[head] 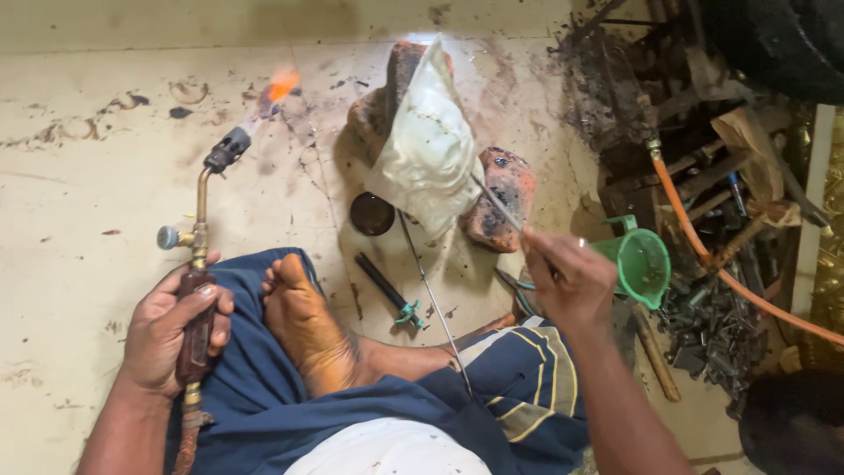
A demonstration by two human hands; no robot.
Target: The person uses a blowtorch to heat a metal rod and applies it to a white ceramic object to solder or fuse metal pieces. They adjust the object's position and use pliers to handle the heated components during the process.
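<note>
**Lit torch and filler rod held over propped metal piece**

A brass gas torch with a dark handle (pixel 198 290) is clenched in the left hand (pixel 171 330) at lower left, its flame (pixel 280 86) burning at upper left. A thin metal rod (pixel 497 204) is pinched by the right hand (pixel 571 280), right of centre, against the pale crumpled sheet-metal piece (pixel 428 145) propped on reddish bricks (pixel 501 198). The rod is judged light, stiff and hot-tipped, best held at its far end.
</note>
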